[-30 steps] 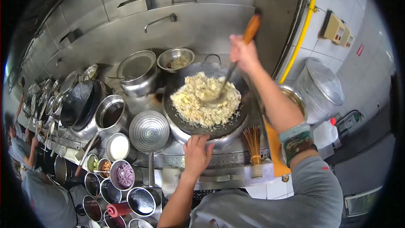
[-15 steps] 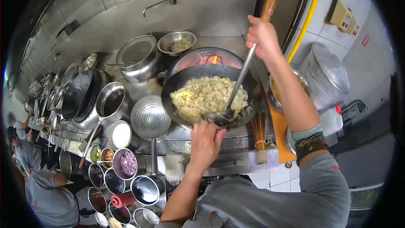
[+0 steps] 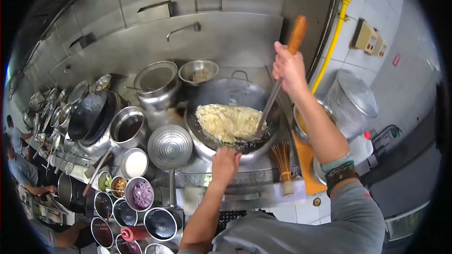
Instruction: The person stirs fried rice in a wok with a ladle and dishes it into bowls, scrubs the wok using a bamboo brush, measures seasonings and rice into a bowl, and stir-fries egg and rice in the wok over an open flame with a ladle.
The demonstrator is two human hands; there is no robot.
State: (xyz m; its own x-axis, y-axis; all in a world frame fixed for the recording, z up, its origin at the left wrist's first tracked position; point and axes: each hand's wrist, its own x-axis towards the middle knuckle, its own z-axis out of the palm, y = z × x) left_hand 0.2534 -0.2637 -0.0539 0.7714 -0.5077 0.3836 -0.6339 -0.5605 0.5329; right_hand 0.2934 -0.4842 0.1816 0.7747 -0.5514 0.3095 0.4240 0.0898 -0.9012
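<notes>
My right hand [image 3: 289, 68] is closed round the wooden handle of a long metal wok ladle [image 3: 273, 101], held slanting down into the wok. Its head is partly buried at the near right side of the food. My left hand [image 3: 225, 165] is closed at the near rim of the black wok [image 3: 263, 89]; whether a cloth lies under its fingers I cannot tell. Pale yellow fried rice [image 3: 228, 120], apparently with egg, is bunched up and blurred by motion in the wok. Loose grains stick to the wok's dark wall.
A perforated strainer [image 3: 170, 146] lies left of the wok, beside a pot of dark liquid [image 3: 128, 126]. Bowls of sliced onion [image 3: 141, 194] and white powder or liquid [image 3: 134, 162] stand nearer. A bamboo brush [image 3: 283, 171] is at right. Co-workers [image 3: 23, 164] stand far left.
The wok has tipped back toward me; its far handle shows and the flame behind it is hidden. The rice, spread out before, is now heaped and moving. My right hand is slightly lower.
</notes>
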